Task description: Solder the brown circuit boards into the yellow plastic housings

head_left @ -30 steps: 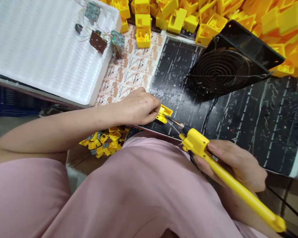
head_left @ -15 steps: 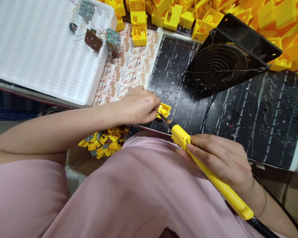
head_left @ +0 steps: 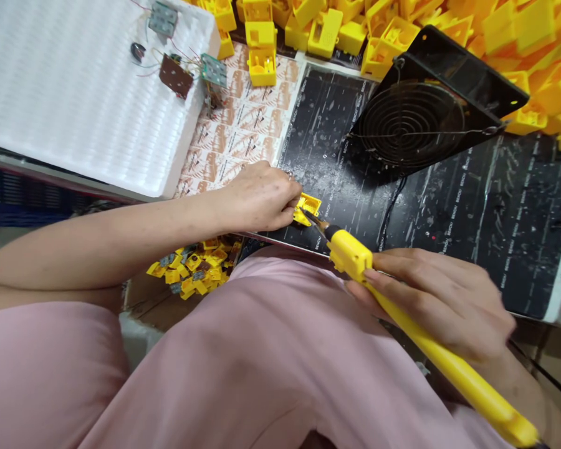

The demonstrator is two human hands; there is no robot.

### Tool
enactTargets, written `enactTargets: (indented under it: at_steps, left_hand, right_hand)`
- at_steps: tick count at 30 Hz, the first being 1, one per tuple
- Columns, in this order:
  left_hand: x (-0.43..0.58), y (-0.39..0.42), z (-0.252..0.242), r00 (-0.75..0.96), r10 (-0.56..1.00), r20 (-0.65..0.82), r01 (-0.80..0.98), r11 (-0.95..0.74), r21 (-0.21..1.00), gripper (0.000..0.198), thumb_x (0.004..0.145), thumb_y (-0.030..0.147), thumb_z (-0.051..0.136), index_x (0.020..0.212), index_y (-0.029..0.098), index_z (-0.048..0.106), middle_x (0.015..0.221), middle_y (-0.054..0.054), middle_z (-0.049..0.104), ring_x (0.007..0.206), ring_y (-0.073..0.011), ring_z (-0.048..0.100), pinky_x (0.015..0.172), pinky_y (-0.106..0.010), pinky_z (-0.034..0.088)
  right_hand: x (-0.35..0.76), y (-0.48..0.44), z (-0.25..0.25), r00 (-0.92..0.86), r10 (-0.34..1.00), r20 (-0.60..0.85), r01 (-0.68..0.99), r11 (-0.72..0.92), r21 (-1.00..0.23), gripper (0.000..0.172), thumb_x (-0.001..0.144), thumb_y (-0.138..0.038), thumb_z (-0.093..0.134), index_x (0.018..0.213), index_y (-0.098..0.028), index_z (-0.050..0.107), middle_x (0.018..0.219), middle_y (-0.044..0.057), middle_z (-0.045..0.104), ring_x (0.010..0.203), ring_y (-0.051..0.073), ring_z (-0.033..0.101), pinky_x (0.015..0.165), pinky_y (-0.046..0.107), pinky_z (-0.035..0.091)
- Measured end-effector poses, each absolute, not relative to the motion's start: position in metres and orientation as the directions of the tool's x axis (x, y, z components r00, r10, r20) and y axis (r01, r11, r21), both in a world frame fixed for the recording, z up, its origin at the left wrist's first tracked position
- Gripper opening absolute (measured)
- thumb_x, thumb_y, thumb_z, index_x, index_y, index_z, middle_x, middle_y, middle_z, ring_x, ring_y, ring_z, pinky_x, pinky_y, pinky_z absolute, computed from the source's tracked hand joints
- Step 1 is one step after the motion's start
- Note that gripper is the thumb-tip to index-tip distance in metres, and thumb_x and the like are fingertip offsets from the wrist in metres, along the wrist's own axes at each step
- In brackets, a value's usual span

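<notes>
On the table, the left hand pinches a yellow box. The right hand is closed around a soldering iron.

At upper left lies a white ribbed foam slab bearing a brown rectangular circuit board, above a blue plastic crate at the left edge; a brown-and-white printed sheet occupies upper centre, a black square-framed fan upper right.
</notes>
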State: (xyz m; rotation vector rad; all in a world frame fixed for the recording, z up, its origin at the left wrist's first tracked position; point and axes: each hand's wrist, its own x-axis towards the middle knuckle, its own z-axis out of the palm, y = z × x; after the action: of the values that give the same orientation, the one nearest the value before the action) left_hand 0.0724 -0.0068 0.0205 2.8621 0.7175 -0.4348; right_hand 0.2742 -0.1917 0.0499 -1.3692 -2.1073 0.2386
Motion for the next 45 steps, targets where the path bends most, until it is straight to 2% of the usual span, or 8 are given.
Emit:
enactTargets:
  at_steps: [8, 14, 20, 25, 31, 35, 38, 45]
  left_hand:
    - [0.071, -0.007, 0.02, 0.818, 0.458, -0.347, 0.518, -0.85, 0.099, 0.025, 0.088, 0.029, 0.05, 0.087, 0.019, 0.073, 0.08, -0.008, 0.074, 0.086, -0.0284, 0.072, 0.084, -0.041, 0.05]
    - [0.046, -0.008, 0.02, 0.76, 0.629, -0.162, 0.64, -0.682, 0.353, 0.053, 0.087, 0.048, 0.052, 0.128, 0.017, 0.065, 0.113, -0.011, 0.075, 0.113, -0.032, 0.067, 0.107, -0.049, 0.047]
    - [0.035, -0.025, -0.001, 0.697, 0.717, 0.001, 0.631, -0.614, 0.473, 0.028, 0.093, 0.041, 0.051, 0.095, 0.022, 0.071, 0.108, -0.006, 0.078, 0.113, -0.027, 0.066, 0.117, -0.051, 0.038]
    - [0.04, -0.026, -0.009, 0.627, 0.772, 0.102, 0.591, -0.557, 0.584, 0.025, 0.095, 0.037, 0.053, 0.092, 0.024, 0.074, 0.09, 0.002, 0.078, 0.09, -0.0184, 0.069, 0.121, -0.052, 0.033]
    - [0.056, -0.031, -0.018, 0.64, 0.749, 0.172, 0.643, -0.644, 0.415, 0.022, 0.092, 0.029, 0.056, 0.085, 0.022, 0.075, 0.075, 0.0, 0.074, 0.085, -0.0215, 0.067, 0.116, -0.056, 0.038]
    - [0.06, -0.036, -0.026, 0.638, 0.732, 0.24, 0.664, -0.68, 0.31, 0.024, 0.091, 0.026, 0.054, 0.082, 0.02, 0.075, 0.071, -0.002, 0.073, 0.081, -0.0219, 0.068, 0.108, -0.052, 0.047]
    - [0.06, -0.037, -0.028, 0.639, 0.718, 0.276, 0.665, -0.696, 0.271, 0.023, 0.09, 0.025, 0.054, 0.08, 0.02, 0.073, 0.071, -0.003, 0.073, 0.08, -0.0229, 0.068, 0.105, -0.054, 0.048]
    - [0.059, -0.038, -0.032, 0.655, 0.685, 0.319, 0.645, -0.727, 0.236, 0.024, 0.091, 0.025, 0.053, 0.078, 0.019, 0.072, 0.07, -0.004, 0.072, 0.081, -0.0236, 0.069, 0.102, -0.054, 0.05]
  right_hand:
    - [0.285, -0.193, 0.042, -0.303, 0.835, 0.46, 0.746, 0.508, -0.43, 0.035, 0.082, -0.004, 0.081, 0.109, -0.016, 0.063, 0.093, 0.006, 0.075, 0.085, 0.014, 0.073, 0.079, 0.028, 0.064]
    - [0.292, -0.192, 0.028, -0.249, 0.842, 0.478, 0.794, 0.46, -0.397, 0.054, 0.084, -0.014, 0.083, 0.133, -0.021, 0.06, 0.094, 0.002, 0.078, 0.082, 0.017, 0.076, 0.073, 0.026, 0.064]
    - [0.287, -0.194, 0.019, -0.126, 0.855, 0.504, 0.882, 0.329, -0.337, 0.061, 0.087, -0.022, 0.083, 0.143, -0.028, 0.057, 0.092, -0.001, 0.078, 0.075, 0.018, 0.076, 0.071, 0.029, 0.063]
    - [0.294, -0.191, 0.016, -0.19, 0.817, 0.545, 0.873, 0.395, -0.287, 0.048, 0.089, -0.022, 0.08, 0.133, -0.021, 0.062, 0.087, -0.001, 0.078, 0.071, 0.014, 0.074, 0.065, 0.022, 0.061]
    - [0.296, -0.193, 0.008, -0.156, 0.799, 0.581, 0.864, 0.395, -0.312, 0.056, 0.085, -0.021, 0.084, 0.137, -0.019, 0.061, 0.094, 0.001, 0.079, 0.077, 0.015, 0.076, 0.072, 0.022, 0.064]
    - [0.29, -0.196, 0.006, -0.137, 0.822, 0.553, 0.829, 0.401, -0.39, 0.047, 0.085, -0.019, 0.083, 0.128, -0.018, 0.064, 0.092, 0.003, 0.079, 0.077, 0.016, 0.076, 0.068, 0.025, 0.064]
    - [0.284, -0.196, 0.006, -0.113, 0.823, 0.557, 0.782, 0.419, -0.462, 0.04, 0.083, -0.015, 0.084, 0.118, -0.018, 0.064, 0.088, 0.002, 0.077, 0.076, 0.016, 0.075, 0.064, 0.026, 0.064]
    - [0.275, -0.19, 0.004, -0.162, 0.81, 0.564, 0.783, 0.453, -0.426, 0.031, 0.078, -0.009, 0.086, 0.098, -0.017, 0.064, 0.085, 0.003, 0.076, 0.073, 0.016, 0.075, 0.059, 0.024, 0.059]
